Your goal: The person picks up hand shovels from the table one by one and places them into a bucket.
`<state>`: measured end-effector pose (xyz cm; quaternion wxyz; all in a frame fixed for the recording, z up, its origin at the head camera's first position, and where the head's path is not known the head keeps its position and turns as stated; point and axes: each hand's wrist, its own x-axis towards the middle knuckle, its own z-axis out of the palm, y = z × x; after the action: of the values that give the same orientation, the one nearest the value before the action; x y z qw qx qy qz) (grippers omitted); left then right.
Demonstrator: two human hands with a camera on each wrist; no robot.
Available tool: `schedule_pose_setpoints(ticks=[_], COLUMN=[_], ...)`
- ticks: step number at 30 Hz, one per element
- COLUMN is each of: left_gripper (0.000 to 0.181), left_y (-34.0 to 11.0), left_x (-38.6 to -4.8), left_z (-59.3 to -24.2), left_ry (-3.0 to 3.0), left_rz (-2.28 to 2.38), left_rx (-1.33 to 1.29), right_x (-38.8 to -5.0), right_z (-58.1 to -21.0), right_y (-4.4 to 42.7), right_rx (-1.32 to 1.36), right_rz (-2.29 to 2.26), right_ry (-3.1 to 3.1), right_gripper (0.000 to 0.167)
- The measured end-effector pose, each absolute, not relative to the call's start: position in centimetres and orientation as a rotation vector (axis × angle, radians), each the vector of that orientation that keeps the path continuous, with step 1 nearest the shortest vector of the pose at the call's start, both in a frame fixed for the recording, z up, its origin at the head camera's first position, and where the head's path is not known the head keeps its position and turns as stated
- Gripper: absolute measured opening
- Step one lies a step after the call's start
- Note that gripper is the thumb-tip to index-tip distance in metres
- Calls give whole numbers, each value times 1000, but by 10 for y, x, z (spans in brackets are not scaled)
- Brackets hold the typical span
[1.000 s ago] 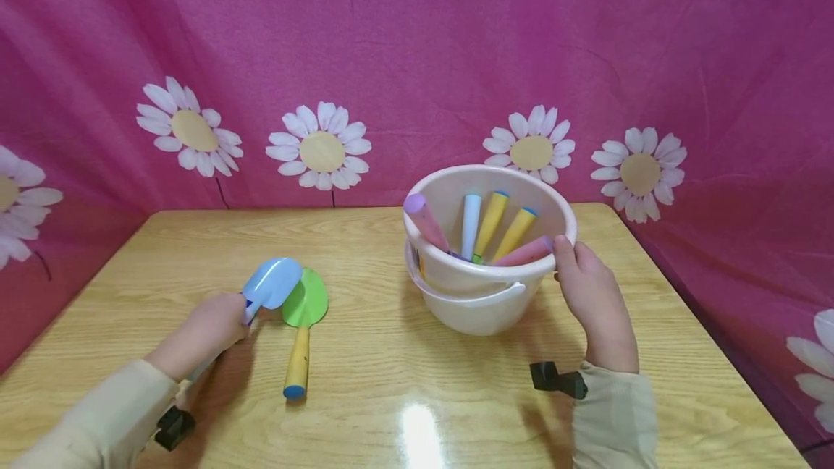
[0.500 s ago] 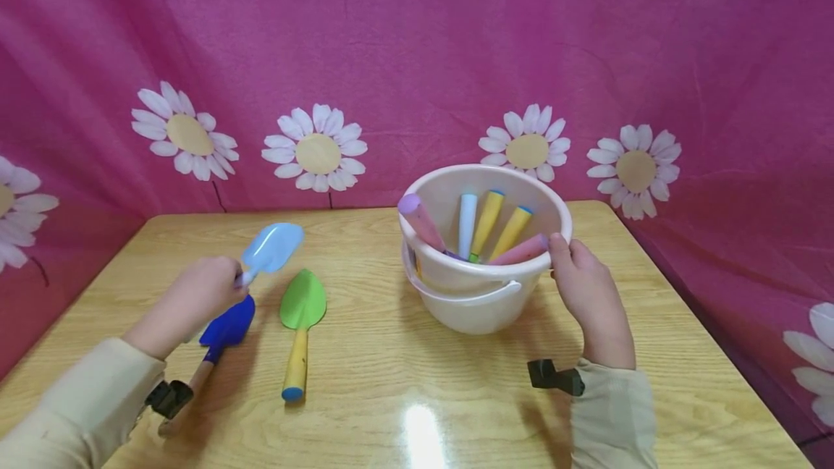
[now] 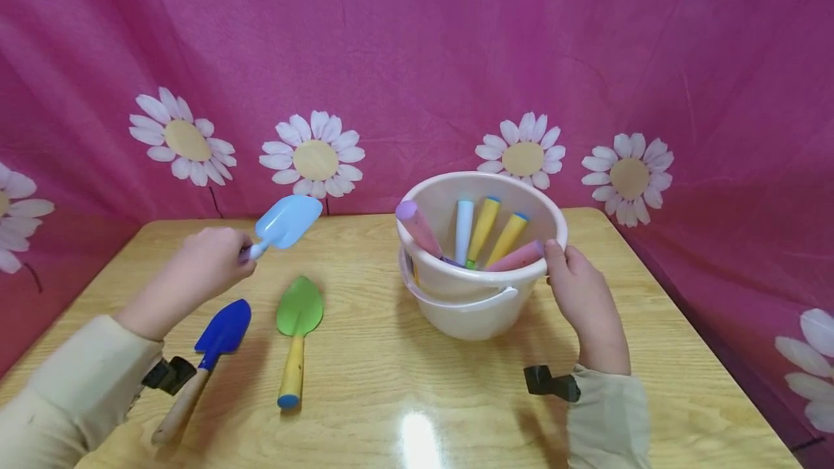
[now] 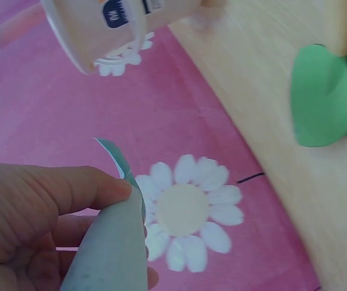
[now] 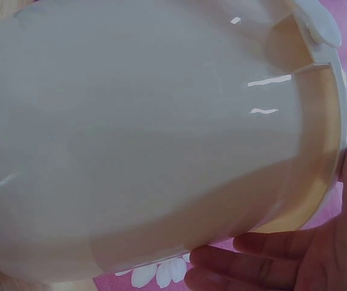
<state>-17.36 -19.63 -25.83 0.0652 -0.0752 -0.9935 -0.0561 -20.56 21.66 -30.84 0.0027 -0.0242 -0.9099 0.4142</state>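
My left hand grips the handle of a light blue hand trowel in the air above the table's left side. In the left wrist view, the thumb lies along its pale handle. My right hand holds the rim of a white bucket, thumb over the edge and fingers against the outer wall. Several handles stick up inside it, among them a pink handle and a yellow handle. Their lower ends are mostly hidden.
A green trowel with a yellow handle lies on the wooden table. Left of it lies a dark blue trowel, partly below my left forearm. A pink curtain with daisies hangs behind.
My left hand has lifted the light blue trowel up and away from the table, uncovering the dark blue trowel. The right hand keeps hold of the bucket.
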Motion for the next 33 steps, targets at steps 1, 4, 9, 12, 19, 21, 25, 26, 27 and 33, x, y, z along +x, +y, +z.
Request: schedule_pose_setpoints(ticks=[1,4,9,12,19,21,25,26,27,33], left_gripper=[13,11,7,9,8,7,7,7,7,5], left_y=[-194,-187,-176,-170,-157,-153,-141,-137,-132,-103], left_x=[-174,-174,-174,-174,-174,-175,-177,-177,-177,-178], left_z=[-255,-248,-237,-232,-216,-211,-198,-195,-192,-181], left_ry=[-2994,-2978,-2944,-2925,-2873,-2848,-2809,-2802,-2793,-2748], left_rz=[-177,-183,-142,-124,-71,-48,-8,-5,2,35], left_rx=[-228,-249,-301,-324,-379,-412,-480,-494,-506,-598], right_x=[-205,-205,-205,-205,-206,-206,-206,-206,-206,-206], right_z=[-309,-309,-309,-309,-309,-309,-309,-309,-308,-307], right_y=[217,216,215,215,215,215,215,215,215,216], right_rx=[-78,-77,-62,-61,-47,-43,-45,-49,-51,-76], right_rz=[1298,1294,1290,1293,1286,1284,1294,1300,1299,1331], right_ry=[-2854,-2854,-2851,-2849,-2845,-2845,-2841,-2840,-2839,-2843], right_gripper=[72,72,71,71,71,71,71,71,71,73])
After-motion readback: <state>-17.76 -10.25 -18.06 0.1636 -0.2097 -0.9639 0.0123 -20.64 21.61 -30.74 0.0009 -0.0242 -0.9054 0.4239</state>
